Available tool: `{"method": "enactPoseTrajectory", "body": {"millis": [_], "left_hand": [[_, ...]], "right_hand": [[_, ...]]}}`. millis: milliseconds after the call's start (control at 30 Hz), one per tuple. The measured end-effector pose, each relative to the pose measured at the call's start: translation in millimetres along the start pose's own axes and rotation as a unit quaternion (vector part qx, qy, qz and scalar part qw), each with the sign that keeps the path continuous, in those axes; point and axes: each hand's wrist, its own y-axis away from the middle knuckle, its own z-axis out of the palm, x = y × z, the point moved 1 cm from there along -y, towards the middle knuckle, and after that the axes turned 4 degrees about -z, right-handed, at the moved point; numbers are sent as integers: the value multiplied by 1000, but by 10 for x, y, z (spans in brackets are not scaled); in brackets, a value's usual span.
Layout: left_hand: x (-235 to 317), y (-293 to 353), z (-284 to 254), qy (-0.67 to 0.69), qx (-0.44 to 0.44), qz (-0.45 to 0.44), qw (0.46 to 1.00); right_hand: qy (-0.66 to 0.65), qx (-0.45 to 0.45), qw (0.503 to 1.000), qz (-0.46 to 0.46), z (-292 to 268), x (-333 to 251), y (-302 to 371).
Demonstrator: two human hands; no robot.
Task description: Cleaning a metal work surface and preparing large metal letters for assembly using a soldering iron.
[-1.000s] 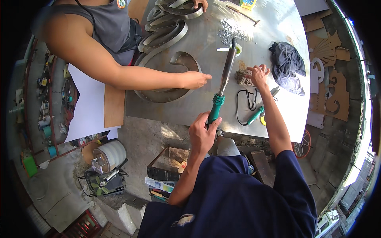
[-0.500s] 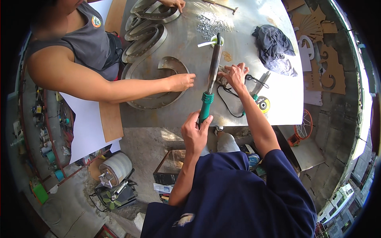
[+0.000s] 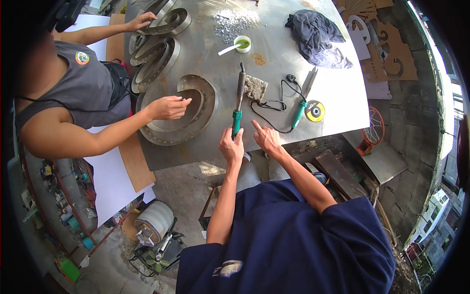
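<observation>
My left hand point(image 3: 231, 147) is closed round the green handle of a large soldering iron point(image 3: 240, 93), its dark bent tip pointing away from me over the metal table point(image 3: 196, 158). My right hand point(image 3: 268, 139) is empty at the table's near edge, fingers apart and index finger stretched out. A rough, stone-like block point(image 3: 255, 88) lies beside the iron's shaft. To the right rests a second green-handled soldering iron point(image 3: 299, 115) with a black cord, next to a yellow and black disc point(image 3: 315, 111). Farther off stands a small white cup point(image 3: 243, 44) of green stuff with a white stick in it.
A co-worker point(image 3: 85, 85) stands at the left, hands near curved metal strips point(image 3: 213, 105) with holes along them. Silvery bits point(image 3: 230, 27) are heaped at the far side. A dark cloth point(image 3: 316, 39) lies at the far right. A drum-shaped machine point(image 3: 155, 220) stands on the floor.
My right hand has left the stone-like block and drawn back toward me. The soldering iron has come nearer and lower. The co-worker's near hand has pulled back left.
</observation>
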Motion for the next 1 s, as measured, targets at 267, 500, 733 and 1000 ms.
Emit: {"method": "enactPoseTrajectory", "body": {"millis": [267,500,733,1000], "left_hand": [[-274,-274,530,-61,24,48,997],[-368,-292,753,-106,19,36,993],[-344,-287,839,-90,11,-25,996],[-315,-297,808,-91,8,-74,993]], "right_hand": [[-40,242,965,92,-345,327,-48],[-1,92,985,148,-509,649,-124],[29,196,972,126,-432,767,164],[-76,281,933,212,-351,819,255]]}}
